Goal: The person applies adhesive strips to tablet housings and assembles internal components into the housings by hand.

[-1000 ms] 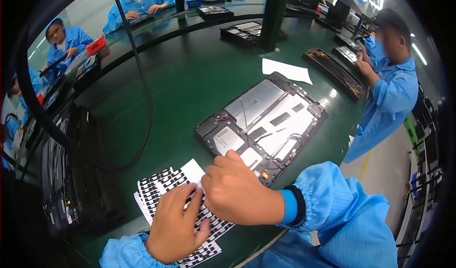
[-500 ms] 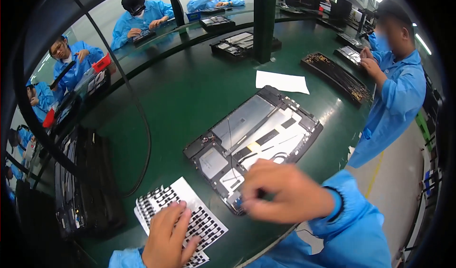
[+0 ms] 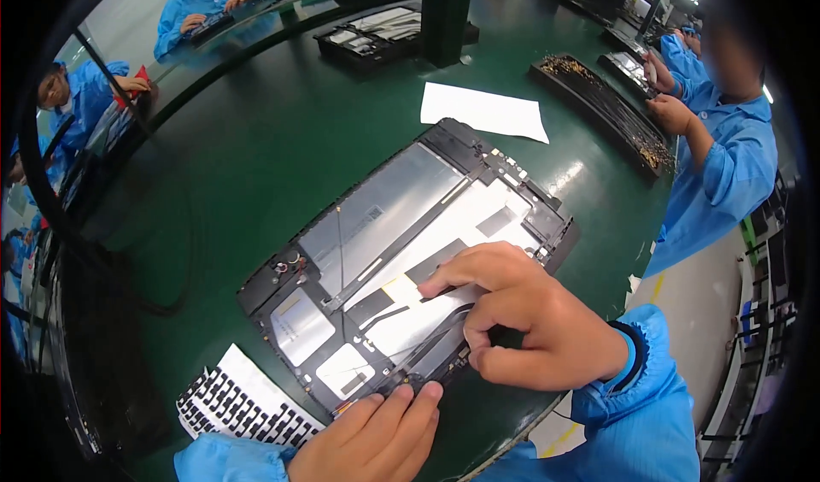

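Observation:
An opened tablet-like device (image 3: 384,213) lies slantwise before me, showing a silver battery, white inner plates and thin black cables. My left hand (image 3: 376,431) rests at its near edge, fingers stretched and held together, their tips on the frame. Over the device's right part is my right hand (image 3: 538,328). Its thumb and forefinger are curled tip to tip, and whether something small sits between them is hidden. Another finger of that hand reaches out and touches the inner plate beside a yellow mark. A white sheet of small black stickers (image 3: 248,405) lies left of my left hand, partly under the sleeve.
Behind the device is a blank white sheet (image 3: 483,110). A long black tray of small parts (image 3: 598,110) stands at the far right, near a blue-sleeved co-worker. Another opened device (image 3: 376,33) lies beside a dark post (image 3: 446,20). Dark stacked units stand at the left.
My left hand has moved right, off the sticker sheet onto the device's near edge. My right hand has reached farther over the device, one finger now on the inner plate. The view has shifted.

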